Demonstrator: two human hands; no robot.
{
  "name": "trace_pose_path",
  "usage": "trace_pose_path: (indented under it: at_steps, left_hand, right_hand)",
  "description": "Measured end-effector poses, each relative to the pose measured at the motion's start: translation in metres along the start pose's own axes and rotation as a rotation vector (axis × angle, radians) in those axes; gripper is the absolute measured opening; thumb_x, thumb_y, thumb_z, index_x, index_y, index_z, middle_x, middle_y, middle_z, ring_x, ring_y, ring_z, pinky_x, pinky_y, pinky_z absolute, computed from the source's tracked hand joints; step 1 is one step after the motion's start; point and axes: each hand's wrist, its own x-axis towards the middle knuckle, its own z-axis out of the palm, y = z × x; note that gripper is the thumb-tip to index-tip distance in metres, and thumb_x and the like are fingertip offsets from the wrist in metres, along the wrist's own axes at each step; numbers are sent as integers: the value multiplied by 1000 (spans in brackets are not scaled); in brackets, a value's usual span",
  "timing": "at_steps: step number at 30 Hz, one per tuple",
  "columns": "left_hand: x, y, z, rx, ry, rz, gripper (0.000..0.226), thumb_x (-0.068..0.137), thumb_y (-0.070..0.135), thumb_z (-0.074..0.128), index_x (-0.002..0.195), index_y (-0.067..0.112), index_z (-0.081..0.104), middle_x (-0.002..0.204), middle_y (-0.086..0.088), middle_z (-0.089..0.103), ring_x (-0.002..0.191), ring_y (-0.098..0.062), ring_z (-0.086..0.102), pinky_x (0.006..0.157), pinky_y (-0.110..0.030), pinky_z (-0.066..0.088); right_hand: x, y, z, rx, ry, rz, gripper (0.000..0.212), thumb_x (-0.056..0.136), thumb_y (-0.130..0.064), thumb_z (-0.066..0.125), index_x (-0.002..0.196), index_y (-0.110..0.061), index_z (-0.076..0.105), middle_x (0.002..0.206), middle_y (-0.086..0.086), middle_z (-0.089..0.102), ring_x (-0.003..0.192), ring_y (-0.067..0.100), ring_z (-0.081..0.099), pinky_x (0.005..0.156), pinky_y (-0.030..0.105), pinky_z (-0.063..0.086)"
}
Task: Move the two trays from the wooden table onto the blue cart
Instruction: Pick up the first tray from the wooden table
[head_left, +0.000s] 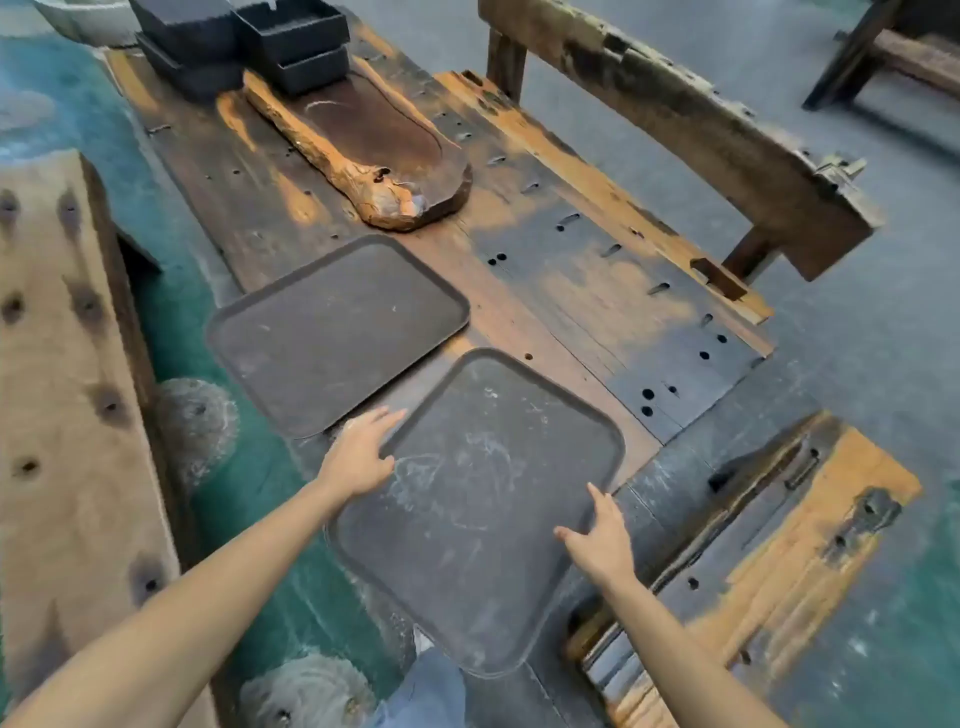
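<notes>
**Both hands at the near tray, both trays on the wooden worktop**

At far left stands a pale wooden plank (62, 395) marked with dark knots, beside teal flooring. Next comes the far tray (337, 332), dark and rectangular with rounded corners, lying flat on the worn wooden worktop (587, 291). The left hand (358, 457) rests at the left edge of the near tray (478, 509), fingers (387, 418) held together and stretched flat along the rim, thumb on the tray's inner surface; it is not clamped on the rim. The near tray sits turned at an angle, its closest corner overhanging the worktop's edge, and it lies just beside the far tray without touching it. The right hand (597, 540) is at the tray's right edge, fingers spread apart and open, thumb pointing inward over the rim. Farther back on the worktop lie a long carved wooden slab (363, 150) and stacked black boxes (244, 41). To the right stands a weathered wooden bench (675, 119).
</notes>
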Motion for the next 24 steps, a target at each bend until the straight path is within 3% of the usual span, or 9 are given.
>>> trace_pose_path:
  at_steps: [4, 8, 12, 17, 20, 22, 24]
  left_hand:
    - [23, -7, 9, -51, -81, -47, 78, 74, 3, 68, 148, 11, 41, 151, -13, 46, 139, -27, 42, 111, -30, 29]
    - [43, -16, 25, -48, -200, -100, 84, 73, -1, 63, 151, 15, 36, 151, -13, 44, 138, -28, 42, 111, -35, 35]
    - [58, -27, 35, -97, -197, -178, 81, 72, -4, 60, 149, 12, 39, 142, -18, 49, 132, -32, 48, 108, -37, 39]
    - [80, -32, 34, -360, -180, -351, 61, 82, 0, 66, 140, 6, 51, 138, -17, 58, 124, -28, 57, 100, -29, 40]
    - [87, -29, 29, -521, -234, -466, 40, 95, 26, 58, 131, 10, 61, 136, -10, 61, 123, -26, 57, 107, -33, 39]
    - [89, -21, 22, -704, -300, -596, 41, 97, 41, 47, 120, 12, 65, 112, -9, 67, 94, -23, 61, 85, -35, 47]
    - [91, -14, 15, -815, -298, -660, 47, 98, 47, 38, 116, 10, 61, 89, -6, 58, 75, -19, 52, 67, -33, 39]
  right_hand:
    - [1, 8, 9, 100, 24, 175, 92, 80, -15, 76, 157, -28, 27, 161, 4, 34, 145, 27, 34, 116, 47, 34]
    - [5, 18, 19, 157, 40, 306, 95, 81, -4, 69, 158, -33, 21, 150, 6, 49, 124, 28, 55, 98, 38, 47]
    - [20, 27, 33, 348, 37, 422, 86, 85, 14, 55, 158, -14, 20, 133, 15, 62, 115, 32, 62, 106, 47, 45]
    - [26, 27, 36, 526, 75, 463, 68, 85, 13, 51, 146, -17, 47, 113, 13, 73, 106, 33, 68, 91, 47, 54]
    - [23, 24, 28, 736, 63, 539, 41, 88, -3, 51, 116, -29, 66, 105, 0, 74, 102, 26, 69, 80, 41, 56]
    - [24, 26, 20, 853, 15, 585, 27, 93, -21, 53, 114, -32, 66, 107, -3, 75, 102, 18, 67, 79, 38, 55]
    - [26, 33, 15, 912, -8, 601, 25, 96, -39, 52, 116, -30, 65, 109, 2, 73, 104, 19, 65, 80, 41, 53]
